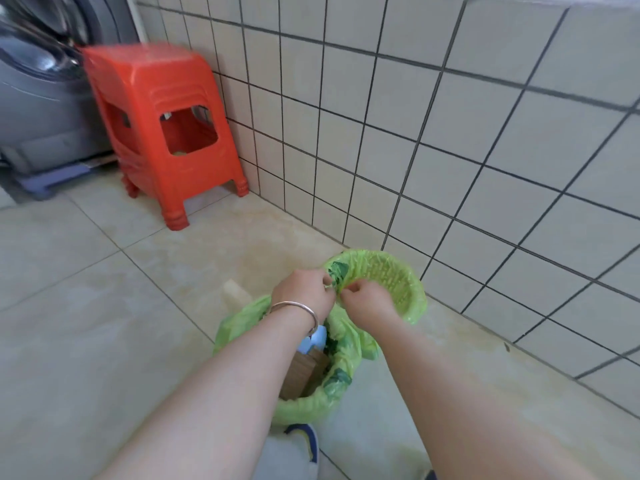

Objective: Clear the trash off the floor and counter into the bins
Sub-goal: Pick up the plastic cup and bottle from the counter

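Two small bins lined with light green plastic bags stand on the floor by the tiled wall. The far bin [398, 282] looks empty inside. The near bin [311, 403] holds brown cardboard [304, 372] and a pale blue item [317, 337]. My left hand [301, 292], with a silver bangle on the wrist, and my right hand [367, 303] meet between the two bins. Both pinch the green bag's edge [337, 271] where it bunches dark green.
A red plastic stool [159, 133] stands against the wall at the upper left, with a grey washing machine [41, 84] behind it. A pale scrap [235, 292] lies on the floor left of the near bin. My shoe [304, 441] is below the near bin.
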`<state>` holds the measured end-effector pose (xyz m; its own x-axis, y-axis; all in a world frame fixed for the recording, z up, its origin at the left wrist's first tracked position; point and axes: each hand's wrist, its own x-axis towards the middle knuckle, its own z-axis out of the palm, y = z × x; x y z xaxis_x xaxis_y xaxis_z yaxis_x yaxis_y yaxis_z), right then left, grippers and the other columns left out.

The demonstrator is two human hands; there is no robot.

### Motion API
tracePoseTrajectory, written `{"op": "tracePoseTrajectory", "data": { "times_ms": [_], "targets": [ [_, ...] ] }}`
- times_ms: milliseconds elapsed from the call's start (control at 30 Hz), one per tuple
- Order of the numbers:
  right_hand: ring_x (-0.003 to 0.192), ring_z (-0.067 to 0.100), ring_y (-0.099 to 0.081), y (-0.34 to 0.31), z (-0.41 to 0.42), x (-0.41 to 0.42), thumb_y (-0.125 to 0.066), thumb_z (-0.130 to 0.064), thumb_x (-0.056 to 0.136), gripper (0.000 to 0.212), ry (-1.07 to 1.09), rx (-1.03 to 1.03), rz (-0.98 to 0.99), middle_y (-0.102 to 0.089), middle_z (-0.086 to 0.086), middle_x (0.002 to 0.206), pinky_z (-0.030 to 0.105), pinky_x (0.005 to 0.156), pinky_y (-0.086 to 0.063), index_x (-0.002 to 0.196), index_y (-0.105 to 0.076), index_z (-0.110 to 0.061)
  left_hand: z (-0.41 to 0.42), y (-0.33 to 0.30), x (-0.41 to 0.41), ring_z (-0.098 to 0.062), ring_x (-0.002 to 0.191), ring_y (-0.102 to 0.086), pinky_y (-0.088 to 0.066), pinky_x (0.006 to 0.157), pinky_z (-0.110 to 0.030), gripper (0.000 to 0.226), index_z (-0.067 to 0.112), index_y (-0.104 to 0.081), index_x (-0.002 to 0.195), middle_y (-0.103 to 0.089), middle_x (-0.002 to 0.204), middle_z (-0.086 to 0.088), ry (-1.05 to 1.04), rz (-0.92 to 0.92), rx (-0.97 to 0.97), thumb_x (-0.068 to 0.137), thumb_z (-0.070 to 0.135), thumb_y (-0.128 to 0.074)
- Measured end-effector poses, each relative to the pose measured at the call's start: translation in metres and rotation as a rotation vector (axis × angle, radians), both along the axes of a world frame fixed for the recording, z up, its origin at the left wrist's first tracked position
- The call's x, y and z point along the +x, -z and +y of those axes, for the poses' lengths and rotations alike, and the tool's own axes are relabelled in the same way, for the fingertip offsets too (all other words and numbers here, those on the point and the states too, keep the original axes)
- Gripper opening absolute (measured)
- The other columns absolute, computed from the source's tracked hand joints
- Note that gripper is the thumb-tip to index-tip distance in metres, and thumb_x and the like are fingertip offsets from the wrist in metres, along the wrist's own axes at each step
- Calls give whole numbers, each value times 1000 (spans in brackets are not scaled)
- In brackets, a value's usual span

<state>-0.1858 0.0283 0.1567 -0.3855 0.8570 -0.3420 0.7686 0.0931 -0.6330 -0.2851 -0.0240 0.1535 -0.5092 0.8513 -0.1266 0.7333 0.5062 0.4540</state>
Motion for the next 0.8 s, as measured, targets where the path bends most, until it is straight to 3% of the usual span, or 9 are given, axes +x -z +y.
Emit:
{"op": "tracePoseTrajectory", "data": {
  "times_ms": [67, 267, 500, 700, 800],
  "targets": [
    [99, 26, -56, -13, -17, -7, -44, -18, 92, 31, -11, 17, 47, -64, 11, 115, 25, 76, -39, 117, -59, -9, -19, -21, -9, -27, 105, -61, -51, 87, -33, 27, 32, -63, 107, -67, 114, 1, -26, -5, 41, 86, 27, -47],
    [110, 27, -57, -22, -59, -36, -45, -26, 92, 37, -129, 1, 86, -61, 8, 124, 27, 82, -44, 125, -54, -13, -82, -47, -36, -25, 102, -62, -51, 87, -32, 26, 31, -63, 105, -69, 109, 4, -149, 66, 95, 84, 27, -48],
    [106, 26, -59, -21, -95, -77, -47, -30, 91, 39, -374, 43, 108, -56, 7, 124, 35, 89, -48, 129, -48, -19, -126, -30, -77, -21, 110, -57, -46, 90, -30, 36, 29, -53, 119, -57, 122, 5, -311, 67, 89, 84, 24, -50],
    [99, 22, -56, -4, -89, -122, -47, -27, 92, 37, -273, -59, 178, -51, -2, 103, 38, 89, -50, 128, -48, -18, -142, -4, -124, -23, 109, -58, -48, 89, -32, 41, 29, -48, 123, -52, 126, 5, -396, 54, 64, 83, 25, -49],
    [90, 18, -53, 5, -86, -158, -46, -22, 91, 35, -245, -79, 211, -53, -3, 102, 33, 79, -46, 126, -48, -18, -142, 0, -167, -22, 109, -57, -45, 86, -30, 41, 29, -48, 124, -53, 125, 6, -442, 61, 54, 83, 24, -49]
  ]
}}
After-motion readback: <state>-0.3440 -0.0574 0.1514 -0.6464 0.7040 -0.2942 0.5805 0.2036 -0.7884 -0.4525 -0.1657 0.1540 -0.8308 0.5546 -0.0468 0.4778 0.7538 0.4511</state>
